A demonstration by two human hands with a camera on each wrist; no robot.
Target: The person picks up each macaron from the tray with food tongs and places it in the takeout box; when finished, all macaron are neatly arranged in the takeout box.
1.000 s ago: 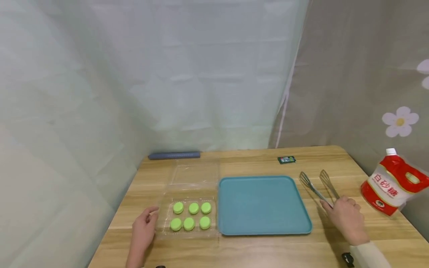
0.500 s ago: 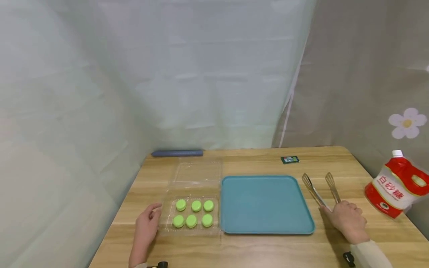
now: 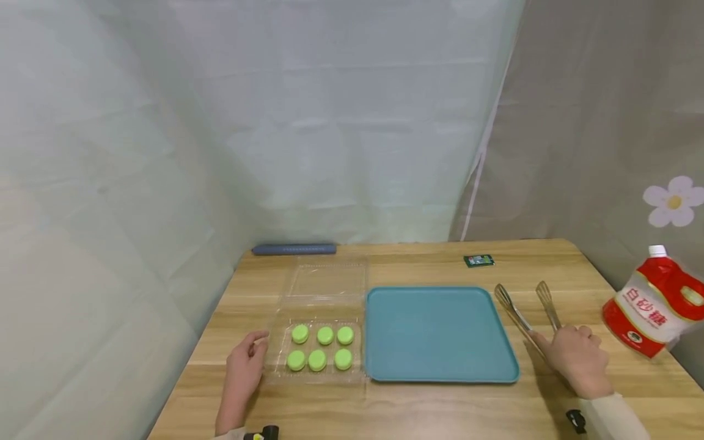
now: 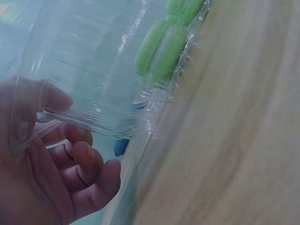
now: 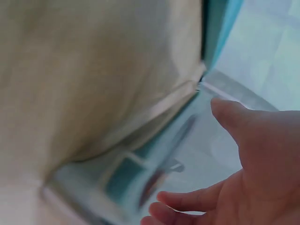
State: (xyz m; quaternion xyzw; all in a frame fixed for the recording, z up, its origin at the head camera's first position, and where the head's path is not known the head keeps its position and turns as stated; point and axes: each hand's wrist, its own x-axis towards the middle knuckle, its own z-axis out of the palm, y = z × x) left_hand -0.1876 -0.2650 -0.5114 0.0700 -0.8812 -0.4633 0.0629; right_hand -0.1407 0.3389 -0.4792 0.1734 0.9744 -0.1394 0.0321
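At the left, my left hand point(image 3: 247, 360) pinches the side edge of a clear plastic clamshell box point(image 4: 93, 70) between thumb and forefinger; its other fingers hang curled below. Inside the box are several green macarons point(image 3: 325, 335), in two rows, and its clear lid point(image 3: 330, 281) lies folded back. Over on the right, my right hand point(image 3: 580, 357) is over the handle end of metal tongs point(image 3: 546, 298), whose slotted ends point away from me. The right wrist view shows my right hand with thumb spread and fingers relaxed, while the background there is blurred.
A blue tray point(image 3: 440, 335) lies between the box and the tongs. Right of the tongs stands a red-and-white sugar pouch point(image 3: 649, 308). Toward the back edge are a dark blue bar point(image 3: 294, 249) and a small green packet point(image 3: 478, 261). Curtains point(image 3: 352, 122) surround the wooden table.
The head view has shifted slightly, so everything appears farther right. More of the tongs' left arm shows beside my right thumb. My left hand stays at the box's edge.
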